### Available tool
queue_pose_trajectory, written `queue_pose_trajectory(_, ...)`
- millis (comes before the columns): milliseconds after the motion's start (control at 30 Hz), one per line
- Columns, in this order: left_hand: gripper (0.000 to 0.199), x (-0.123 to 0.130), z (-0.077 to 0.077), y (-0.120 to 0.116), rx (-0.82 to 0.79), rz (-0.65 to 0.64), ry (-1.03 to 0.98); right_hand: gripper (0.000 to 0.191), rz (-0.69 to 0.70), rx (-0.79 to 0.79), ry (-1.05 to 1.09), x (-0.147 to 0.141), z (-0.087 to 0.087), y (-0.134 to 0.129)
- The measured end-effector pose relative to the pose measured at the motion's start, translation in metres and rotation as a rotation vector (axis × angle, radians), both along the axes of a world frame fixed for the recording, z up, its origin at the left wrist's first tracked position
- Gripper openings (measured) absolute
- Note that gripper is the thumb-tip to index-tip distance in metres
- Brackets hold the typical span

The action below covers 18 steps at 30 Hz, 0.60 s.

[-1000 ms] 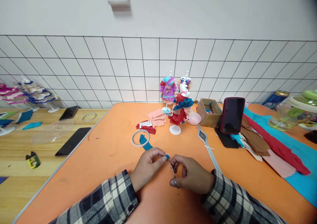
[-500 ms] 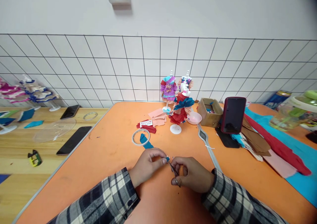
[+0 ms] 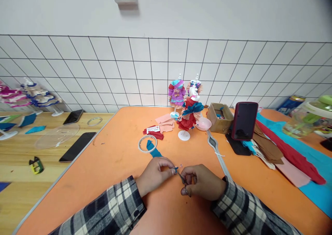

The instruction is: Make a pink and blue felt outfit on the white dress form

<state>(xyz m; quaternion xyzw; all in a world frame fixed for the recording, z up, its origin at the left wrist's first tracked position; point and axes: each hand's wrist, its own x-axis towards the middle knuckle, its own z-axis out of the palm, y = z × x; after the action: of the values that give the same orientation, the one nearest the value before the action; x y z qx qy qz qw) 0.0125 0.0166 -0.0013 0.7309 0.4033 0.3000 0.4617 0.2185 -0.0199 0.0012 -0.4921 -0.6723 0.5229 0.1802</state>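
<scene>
Blue scrap (image 3: 176,170) sits pinched in the left hand (image 3: 156,173) — near it, the right hand (image 3: 204,182) grips scissors (image 3: 183,180).

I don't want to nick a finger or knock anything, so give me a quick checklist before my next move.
1. Small blue piece pinched in the left hand: ok.
2. Scissors held in the right hand, tip toward the blue piece: ok.
3. Left fingers safely clear of the blades: cannot tell; the tip ends close to them and the gap is too small to make out.
4. Blue strip clear of the left hand: cannot tell; its near end meets the hand's outline.
5. Tape roll away from both hands: ok.
6. Red-and-blue dressed stand upright, beyond the hands: ok.
</scene>
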Motion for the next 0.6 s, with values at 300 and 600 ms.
queue_pose_trajectory(300,0.016,0.0013,0.0026,-0.0021,0.142,0.001,0.087,0.02,-0.005,-0.015,0.001,0.0051,-0.0004,0.0019)
queue_pose_trajectory(600,0.013,0.0008,-0.0014,-0.002,0.155,0.023,0.07,0.02,0.011,-0.044,0.028,0.0033,-0.0037,0.0009)
